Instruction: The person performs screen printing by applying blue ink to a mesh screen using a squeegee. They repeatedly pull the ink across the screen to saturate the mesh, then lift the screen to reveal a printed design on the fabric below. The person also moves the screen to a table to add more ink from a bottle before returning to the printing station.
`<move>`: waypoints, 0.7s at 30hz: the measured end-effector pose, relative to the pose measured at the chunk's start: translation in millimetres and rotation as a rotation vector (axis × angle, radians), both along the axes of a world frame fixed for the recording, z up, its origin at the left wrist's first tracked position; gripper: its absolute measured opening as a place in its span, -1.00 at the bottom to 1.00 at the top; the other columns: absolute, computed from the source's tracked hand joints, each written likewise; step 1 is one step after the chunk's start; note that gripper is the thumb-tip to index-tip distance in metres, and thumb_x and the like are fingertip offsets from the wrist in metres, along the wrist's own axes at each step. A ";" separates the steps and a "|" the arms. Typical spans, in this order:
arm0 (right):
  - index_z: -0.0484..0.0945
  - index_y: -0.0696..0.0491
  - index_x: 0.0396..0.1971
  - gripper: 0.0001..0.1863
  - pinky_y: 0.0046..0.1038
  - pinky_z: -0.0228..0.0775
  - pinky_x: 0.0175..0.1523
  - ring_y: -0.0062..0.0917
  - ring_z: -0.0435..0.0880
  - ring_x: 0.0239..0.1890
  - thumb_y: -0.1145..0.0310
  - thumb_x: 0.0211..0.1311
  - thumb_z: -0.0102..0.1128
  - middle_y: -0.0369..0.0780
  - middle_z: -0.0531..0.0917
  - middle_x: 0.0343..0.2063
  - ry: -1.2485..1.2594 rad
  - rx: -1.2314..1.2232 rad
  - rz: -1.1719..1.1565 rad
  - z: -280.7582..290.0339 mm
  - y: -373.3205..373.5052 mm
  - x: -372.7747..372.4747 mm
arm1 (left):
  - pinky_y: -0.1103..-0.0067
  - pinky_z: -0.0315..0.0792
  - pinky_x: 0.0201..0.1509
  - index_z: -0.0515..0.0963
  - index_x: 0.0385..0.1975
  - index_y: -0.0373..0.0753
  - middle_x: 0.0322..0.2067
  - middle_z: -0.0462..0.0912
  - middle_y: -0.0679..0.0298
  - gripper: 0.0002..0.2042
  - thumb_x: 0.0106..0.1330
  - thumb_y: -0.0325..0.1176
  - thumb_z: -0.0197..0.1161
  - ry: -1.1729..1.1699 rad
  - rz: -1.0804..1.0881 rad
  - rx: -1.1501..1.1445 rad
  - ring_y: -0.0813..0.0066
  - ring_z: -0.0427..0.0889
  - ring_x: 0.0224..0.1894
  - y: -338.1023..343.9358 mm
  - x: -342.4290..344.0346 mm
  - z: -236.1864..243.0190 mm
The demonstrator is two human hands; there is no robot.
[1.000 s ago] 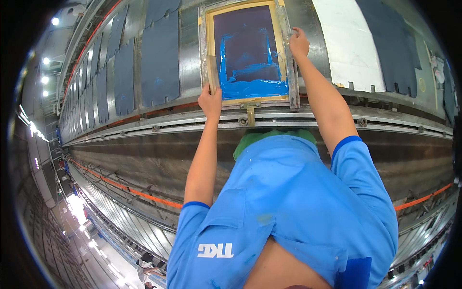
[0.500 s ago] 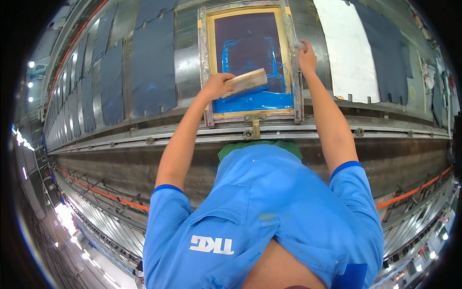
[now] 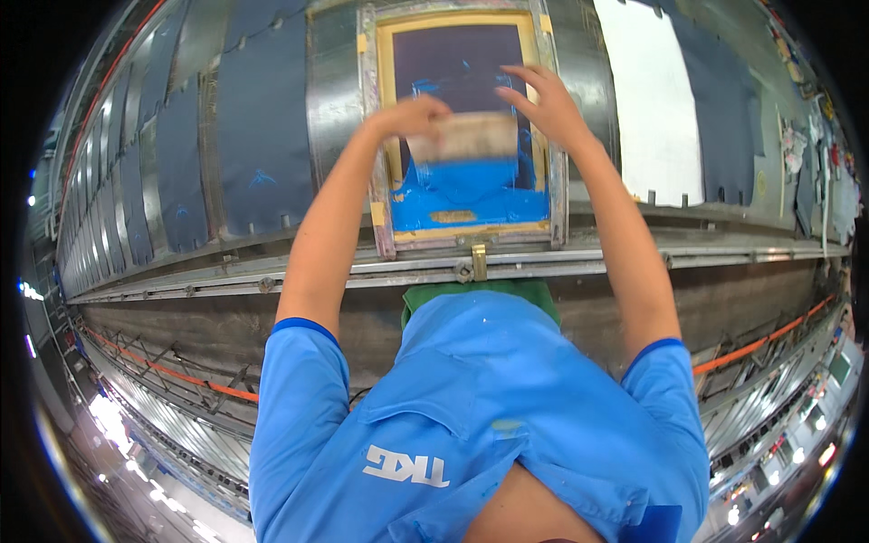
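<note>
A screen printing frame (image 3: 370, 172) with a yellow taped border lies on the long metal table in front of me. Blue ink (image 3: 425, 206) pools along its near end and streaks the dark mesh. My left hand (image 3: 415, 119) is closed around the left end of a wooden squeegee (image 3: 475, 138), which is smeared by motion and stands across the inked mesh. Above the squeegee's right end, my right hand (image 3: 543, 104) hovers with thumb and fingers apart, holding nothing.
Dark fabric panels (image 3: 262, 109), some with small blue prints, lie along the table to the left. A white sheet (image 3: 647, 109) and more dark panels (image 3: 711, 109) lie to the right. A metal rail (image 3: 597, 262) with a brass-coloured stop (image 3: 480, 261) runs along the near edge.
The squeegee has moved away from me and turned straighter across the screen. My right hand has left the frame's right edge and come over the mesh. More blue ink shows behind the squeegee.
</note>
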State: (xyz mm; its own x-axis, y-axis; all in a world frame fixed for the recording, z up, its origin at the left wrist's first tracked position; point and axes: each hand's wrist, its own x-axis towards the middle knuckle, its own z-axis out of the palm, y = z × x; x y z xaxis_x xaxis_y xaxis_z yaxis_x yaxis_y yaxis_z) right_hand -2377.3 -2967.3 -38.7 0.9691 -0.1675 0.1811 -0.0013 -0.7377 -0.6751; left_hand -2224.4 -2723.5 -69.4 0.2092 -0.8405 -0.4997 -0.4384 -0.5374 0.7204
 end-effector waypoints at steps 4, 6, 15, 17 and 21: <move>0.62 -0.01 0.02 -0.61 -0.26 0.43 0.14 -0.19 0.55 0.11 0.24 0.18 0.31 -0.11 0.61 0.01 0.256 -0.228 0.143 5.2 4.7 41.9 | 0.34 0.54 -0.03 0.65 -0.02 -0.12 -0.16 0.71 0.11 -0.58 0.03 -0.42 0.35 -0.333 0.318 -0.103 0.16 0.67 -0.10 -26.6 6.5 26.8; 0.64 -0.01 -0.03 -0.62 -0.25 0.44 0.13 -0.21 0.55 0.07 0.33 0.10 0.34 -0.15 0.63 -0.07 0.349 -0.231 0.124 -12.9 -3.9 46.6 | 0.31 0.53 0.00 0.66 -0.03 -0.10 -0.14 0.70 0.12 -0.60 0.05 -0.46 0.32 -0.418 0.406 -0.129 0.11 0.66 -0.09 -28.8 -16.1 33.9; 0.63 0.07 -0.04 -0.45 -0.24 0.43 0.11 -0.21 0.54 -0.02 0.60 -0.20 0.38 -0.16 0.62 -0.11 0.139 -0.123 0.100 -44.0 50.9 -101.4 | 0.38 0.51 0.02 0.69 -0.07 -0.03 -0.07 0.71 0.34 -0.52 -0.08 -0.59 0.28 -0.649 0.383 -0.263 0.25 0.63 -0.03 29.3 -153.4 1.3; 0.63 0.10 -0.07 -0.48 -0.28 0.42 0.13 -0.23 0.54 -0.01 0.61 -0.21 0.36 -0.17 0.62 -0.12 0.175 -0.089 0.101 -31.9 65.8 -127.4 | 0.37 0.50 0.03 0.68 -0.07 -0.04 -0.02 0.70 0.38 -0.50 -0.11 -0.60 0.28 -0.629 0.396 -0.241 0.29 0.62 -0.02 42.7 -182.3 8.1; 0.62 0.12 -0.08 -0.48 -0.29 0.42 0.13 -0.24 0.53 -0.02 0.61 -0.22 0.37 -0.19 0.61 -0.10 0.201 -0.085 0.103 -21.1 78.9 -146.8 | 0.35 0.48 0.07 0.66 -0.03 -0.03 0.02 0.68 0.40 -0.46 -0.14 -0.58 0.31 -0.607 0.374 -0.202 0.31 0.60 0.02 54.3 -202.2 11.5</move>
